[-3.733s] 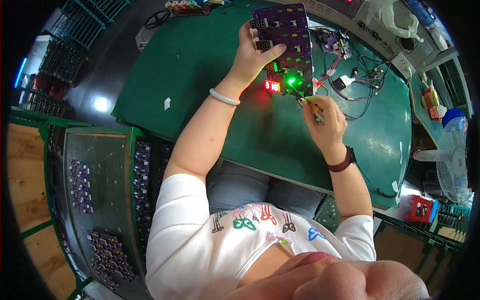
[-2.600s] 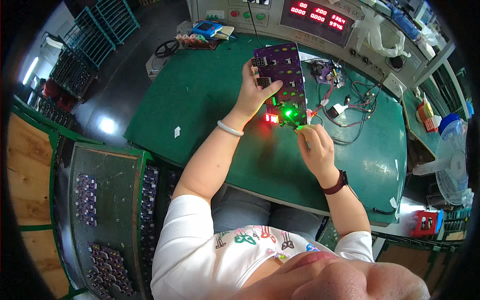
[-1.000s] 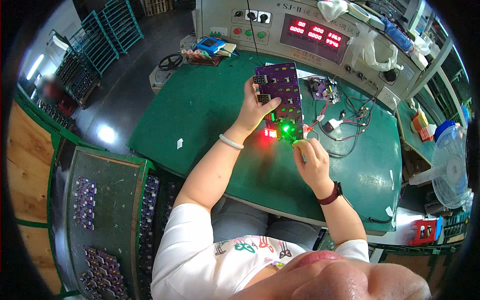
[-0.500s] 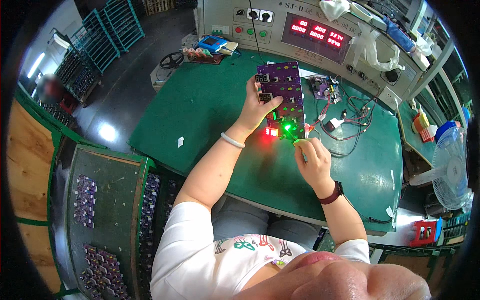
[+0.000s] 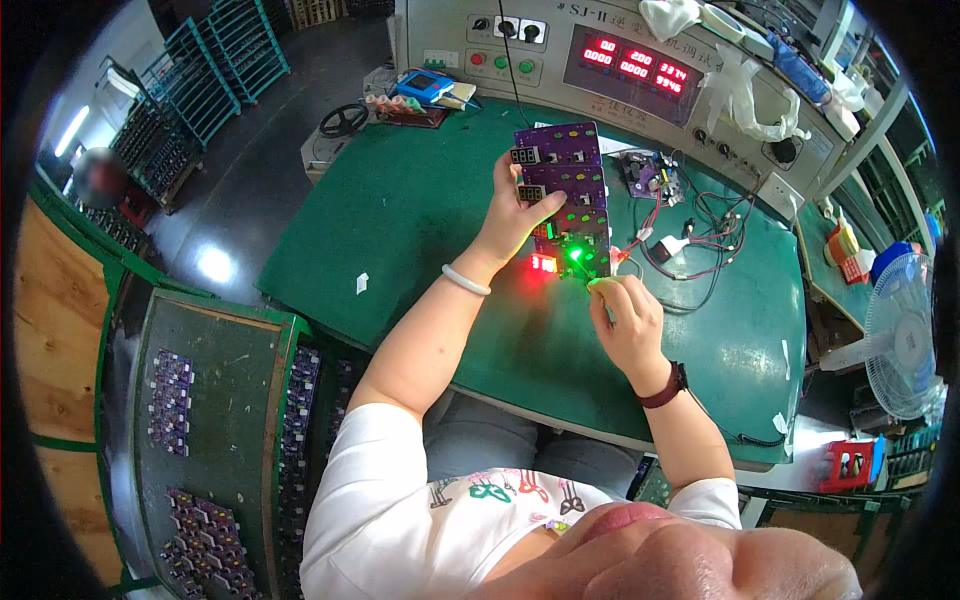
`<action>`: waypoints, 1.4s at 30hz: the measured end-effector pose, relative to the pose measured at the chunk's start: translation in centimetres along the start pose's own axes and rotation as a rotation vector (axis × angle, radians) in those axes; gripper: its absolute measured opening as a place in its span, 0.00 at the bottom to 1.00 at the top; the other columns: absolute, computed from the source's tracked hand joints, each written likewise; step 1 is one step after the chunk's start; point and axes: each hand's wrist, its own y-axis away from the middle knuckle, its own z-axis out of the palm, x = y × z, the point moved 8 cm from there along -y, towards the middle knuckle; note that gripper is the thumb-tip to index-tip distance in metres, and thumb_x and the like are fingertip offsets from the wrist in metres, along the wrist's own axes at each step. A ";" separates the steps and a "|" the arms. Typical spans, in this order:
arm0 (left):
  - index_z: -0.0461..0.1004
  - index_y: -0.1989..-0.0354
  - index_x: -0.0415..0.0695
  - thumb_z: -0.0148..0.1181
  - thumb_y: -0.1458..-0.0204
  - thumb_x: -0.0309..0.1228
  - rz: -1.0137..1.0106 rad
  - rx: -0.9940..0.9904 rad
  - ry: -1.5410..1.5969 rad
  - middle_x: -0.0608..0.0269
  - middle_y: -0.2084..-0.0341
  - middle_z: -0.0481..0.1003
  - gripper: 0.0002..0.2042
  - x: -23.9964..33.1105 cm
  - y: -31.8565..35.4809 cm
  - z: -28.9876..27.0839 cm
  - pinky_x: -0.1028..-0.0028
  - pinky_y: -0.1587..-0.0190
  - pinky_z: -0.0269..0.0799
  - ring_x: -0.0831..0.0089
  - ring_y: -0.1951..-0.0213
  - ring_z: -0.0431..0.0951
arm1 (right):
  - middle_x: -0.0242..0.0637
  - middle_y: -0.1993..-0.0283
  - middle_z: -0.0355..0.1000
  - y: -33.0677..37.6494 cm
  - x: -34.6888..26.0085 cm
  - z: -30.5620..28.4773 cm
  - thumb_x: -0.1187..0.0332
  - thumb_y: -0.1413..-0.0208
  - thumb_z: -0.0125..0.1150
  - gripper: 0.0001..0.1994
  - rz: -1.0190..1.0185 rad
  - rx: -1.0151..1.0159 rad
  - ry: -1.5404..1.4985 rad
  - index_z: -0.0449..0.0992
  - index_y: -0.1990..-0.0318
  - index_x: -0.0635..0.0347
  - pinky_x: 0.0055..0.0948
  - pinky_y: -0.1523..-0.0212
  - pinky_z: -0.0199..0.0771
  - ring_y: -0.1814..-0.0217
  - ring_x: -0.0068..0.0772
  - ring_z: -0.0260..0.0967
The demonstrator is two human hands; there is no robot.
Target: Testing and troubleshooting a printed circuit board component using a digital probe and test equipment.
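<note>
My left hand grips a purple circuit board panel by its left edge, its thumb lying across the front. The panel is held up over the green table, made of several joined sections with small digit displays and green and yellow parts. On the lowest section a digit display glows red and a light shines bright green. At the panel's lower right corner, my right hand pinches a thin stick-like tool that points toward the green light. Its exact kind is too small to tell.
Behind the panel lies another circuit board with tangled red and black wires on the table. A grey test console with red readouts stands at the back. A fan is at right; more boards lie at lower left.
</note>
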 end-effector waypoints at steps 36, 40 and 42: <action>0.51 0.34 0.41 0.70 0.49 0.28 -0.022 0.059 -0.046 0.59 0.46 0.69 0.38 0.1 0.3 -0.2 0.69 0.40 0.67 0.70 0.44 0.71 | 0.39 0.64 0.71 0.3 0.7 0.1 0.82 0.51 0.65 0.10 0.055 0.002 -0.072 0.76 0.60 0.64 0.32 0.70 0.74 0.67 0.41 0.72; 0.45 0.34 0.41 0.71 0.50 0.27 -0.034 0.007 -0.049 0.57 0.46 0.66 0.42 -0.5 0.0 -0.6 0.66 0.42 0.74 0.67 0.45 0.74 | 0.41 0.66 0.72 0.0 2.1 -3.1 0.83 0.51 0.64 0.08 0.055 0.069 -0.169 0.77 0.62 0.65 0.30 0.72 0.75 0.69 0.36 0.73; 0.49 0.33 0.42 0.71 0.51 0.27 -0.026 0.046 -0.038 0.58 0.47 0.67 0.40 -0.5 0.1 -1.1 0.66 0.44 0.74 0.68 0.47 0.75 | 0.41 0.65 0.73 -0.5 4.1 -5.2 0.82 0.47 0.63 0.07 0.148 0.204 -0.202 0.78 0.60 0.67 0.28 0.68 0.76 0.67 0.29 0.74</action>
